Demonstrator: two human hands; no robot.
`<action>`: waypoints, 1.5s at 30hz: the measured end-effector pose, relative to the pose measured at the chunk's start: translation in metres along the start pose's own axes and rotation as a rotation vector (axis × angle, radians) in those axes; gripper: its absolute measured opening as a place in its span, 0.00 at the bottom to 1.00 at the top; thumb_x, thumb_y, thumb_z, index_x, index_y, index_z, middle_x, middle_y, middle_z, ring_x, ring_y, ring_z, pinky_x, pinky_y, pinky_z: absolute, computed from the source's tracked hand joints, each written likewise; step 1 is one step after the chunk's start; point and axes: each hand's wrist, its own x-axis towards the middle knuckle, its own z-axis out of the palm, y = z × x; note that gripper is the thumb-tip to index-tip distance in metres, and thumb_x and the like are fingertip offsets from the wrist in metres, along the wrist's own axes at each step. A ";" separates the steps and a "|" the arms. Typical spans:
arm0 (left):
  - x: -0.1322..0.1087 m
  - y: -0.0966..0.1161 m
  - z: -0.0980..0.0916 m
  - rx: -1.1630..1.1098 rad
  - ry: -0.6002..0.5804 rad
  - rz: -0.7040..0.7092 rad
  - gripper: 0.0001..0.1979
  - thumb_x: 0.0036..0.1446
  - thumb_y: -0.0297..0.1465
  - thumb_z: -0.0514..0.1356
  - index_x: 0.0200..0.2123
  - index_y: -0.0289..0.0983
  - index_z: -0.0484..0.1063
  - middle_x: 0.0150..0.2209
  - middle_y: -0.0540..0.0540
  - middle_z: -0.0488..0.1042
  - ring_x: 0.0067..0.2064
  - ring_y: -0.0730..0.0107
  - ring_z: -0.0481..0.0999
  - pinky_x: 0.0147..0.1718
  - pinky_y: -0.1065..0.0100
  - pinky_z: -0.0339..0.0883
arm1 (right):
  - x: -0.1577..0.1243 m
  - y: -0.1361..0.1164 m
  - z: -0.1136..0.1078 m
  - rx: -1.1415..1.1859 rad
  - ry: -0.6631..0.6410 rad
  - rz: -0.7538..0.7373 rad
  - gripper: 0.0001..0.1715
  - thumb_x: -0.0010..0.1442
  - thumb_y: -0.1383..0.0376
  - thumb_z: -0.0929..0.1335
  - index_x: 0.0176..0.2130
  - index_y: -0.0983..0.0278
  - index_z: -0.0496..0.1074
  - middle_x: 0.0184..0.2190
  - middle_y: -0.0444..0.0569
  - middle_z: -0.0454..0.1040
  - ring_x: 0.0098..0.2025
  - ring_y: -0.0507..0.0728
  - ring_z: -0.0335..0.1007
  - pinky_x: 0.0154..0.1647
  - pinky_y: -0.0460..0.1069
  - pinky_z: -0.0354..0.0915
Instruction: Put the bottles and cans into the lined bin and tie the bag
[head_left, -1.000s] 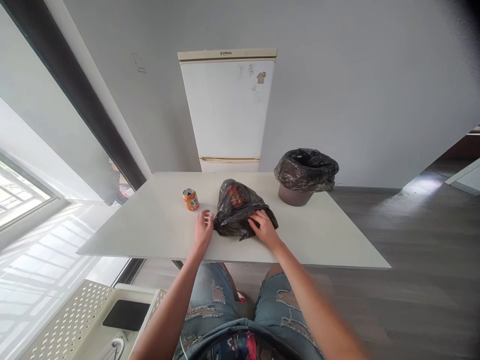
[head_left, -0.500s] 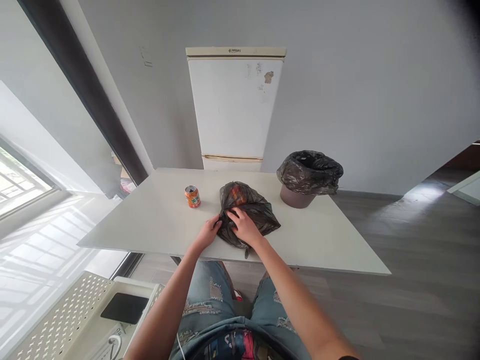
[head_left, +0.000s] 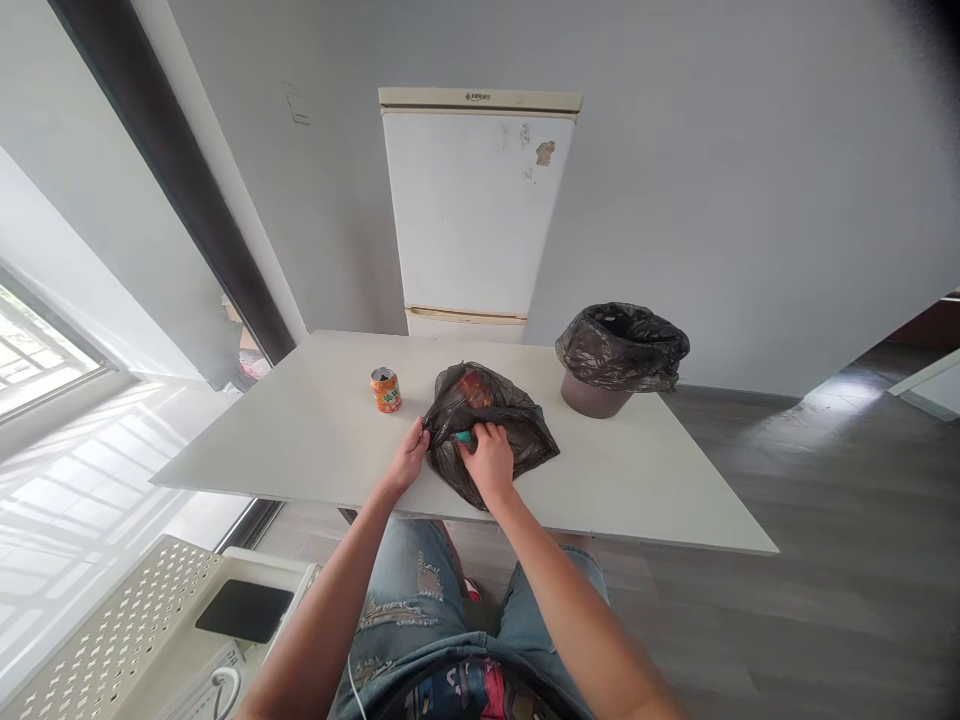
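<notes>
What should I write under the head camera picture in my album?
Left hand holding a black bag, right hand holding something teal, with an orange can nearby.

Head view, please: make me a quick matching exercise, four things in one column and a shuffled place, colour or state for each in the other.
Things
1. Can
2. Bin
3. Small object in the right hand
4. Left hand

Places, colours, states
A. Lined with black plastic that hangs over the rim
B. At the left side of the black bag, touching it
C. Teal
D. Orange, upright on the white table

Right pairs: 1-D, 2-A, 3-C, 4-B
</notes>
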 end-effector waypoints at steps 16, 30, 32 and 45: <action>-0.002 0.017 -0.001 0.022 -0.060 0.093 0.26 0.70 0.58 0.49 0.45 0.40 0.65 0.39 0.47 0.70 0.45 0.64 0.70 0.50 0.62 0.70 | -0.011 0.007 -0.032 0.331 0.238 0.066 0.14 0.67 0.60 0.65 0.48 0.66 0.72 0.36 0.52 0.74 0.38 0.60 0.71 0.37 0.51 0.68; -0.012 0.045 0.003 -0.061 -0.030 0.192 0.30 0.72 0.54 0.49 0.65 0.40 0.58 0.60 0.37 0.71 0.61 0.56 0.70 0.61 0.55 0.65 | -0.062 0.029 -0.119 0.765 0.899 0.359 0.20 0.65 0.50 0.71 0.43 0.64 0.73 0.34 0.47 0.70 0.31 0.54 0.65 0.32 0.49 0.66; -0.022 0.061 0.001 0.013 0.087 0.252 0.31 0.72 0.53 0.49 0.67 0.41 0.58 0.64 0.35 0.68 0.66 0.53 0.68 0.64 0.53 0.63 | -0.068 0.023 -0.131 0.743 0.890 0.298 0.18 0.66 0.51 0.70 0.43 0.64 0.73 0.34 0.47 0.70 0.31 0.54 0.66 0.32 0.50 0.66; -0.083 0.139 -0.006 0.416 -0.192 0.431 0.31 0.62 0.44 0.67 0.66 0.44 0.67 0.58 0.38 0.75 0.61 0.45 0.74 0.62 0.47 0.69 | -0.084 -0.024 -0.145 0.950 0.269 -0.039 0.22 0.67 0.56 0.71 0.58 0.59 0.71 0.45 0.53 0.75 0.43 0.58 0.75 0.42 0.53 0.76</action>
